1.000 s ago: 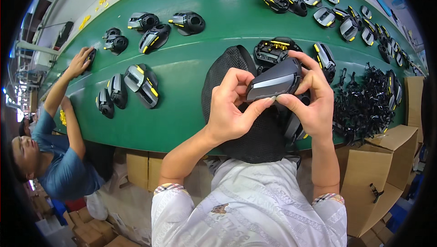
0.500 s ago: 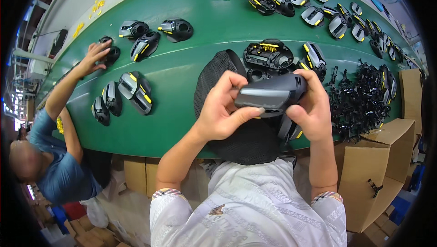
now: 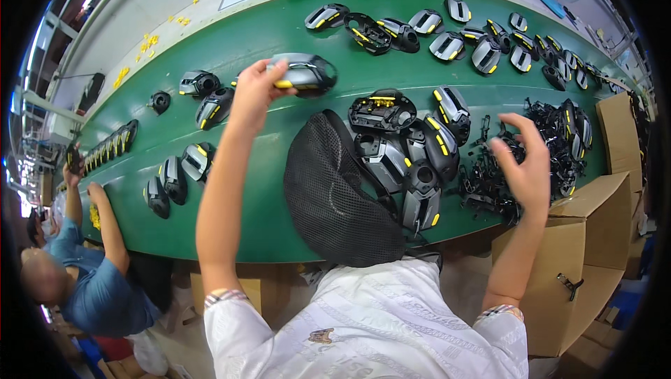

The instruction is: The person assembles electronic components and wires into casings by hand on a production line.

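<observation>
My left hand [image 3: 260, 85] reaches out over the green table, closed on the left end of a grey and black plastic housing [image 3: 307, 73] with yellow inserts. The housing looks smeared by motion, so whether it touches the table I cannot tell. My right hand [image 3: 528, 166] is raised with its fingers apart and nothing in them, in front of a heap of small black plastic parts [image 3: 489, 194]. Between my arms, several similar housings [image 3: 423, 197] lie close together. One upturned housing [image 3: 382, 111] shows its hollow inside with yellow pieces.
A black mesh rounded thing [image 3: 335, 197] bulges in front of my chest. More housings [image 3: 487, 55] spread along the far right. Cardboard boxes [image 3: 559, 274] stand at the right edge. At the left, a co-worker [image 3: 98, 274] lifts a hand near a row of parts [image 3: 112, 148].
My left hand has carried the housing away from me to the left. My right hand has let go of it and moved right, opening. The co-worker's arm has drawn back from the table.
</observation>
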Demonstrator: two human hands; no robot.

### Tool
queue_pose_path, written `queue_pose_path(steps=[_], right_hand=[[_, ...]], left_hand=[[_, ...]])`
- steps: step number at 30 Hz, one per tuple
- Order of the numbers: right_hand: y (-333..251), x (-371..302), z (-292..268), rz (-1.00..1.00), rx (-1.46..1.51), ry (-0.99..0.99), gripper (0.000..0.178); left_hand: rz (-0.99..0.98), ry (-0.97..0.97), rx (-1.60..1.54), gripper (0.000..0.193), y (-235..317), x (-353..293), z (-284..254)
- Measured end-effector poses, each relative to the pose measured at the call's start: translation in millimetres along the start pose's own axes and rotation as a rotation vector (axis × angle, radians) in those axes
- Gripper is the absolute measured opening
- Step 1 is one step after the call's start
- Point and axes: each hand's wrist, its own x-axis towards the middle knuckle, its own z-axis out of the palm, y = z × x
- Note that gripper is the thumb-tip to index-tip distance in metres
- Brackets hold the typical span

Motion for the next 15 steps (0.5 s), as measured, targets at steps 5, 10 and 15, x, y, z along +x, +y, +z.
queue_pose_path(steps=[5,10,15], right_hand=[[51.9,6.8,-21.7,0.171,-0.111,0.045,0.03],[77.0,3.9,-21.3,0.116,-0.216,0.041,0.03],[63.9,7.5,-21.7,0.068,-0.197,-0.081,0.03]], left_hand=[[-0.226,0.093,0.473,0.033,-15.2,67.6,-40.9],[0.635,0.368,1.607,0.052,-8.0,126.5,-10.8],[-0.176,0.194,1.262,0.087,-29.1,202.7,30.9]])
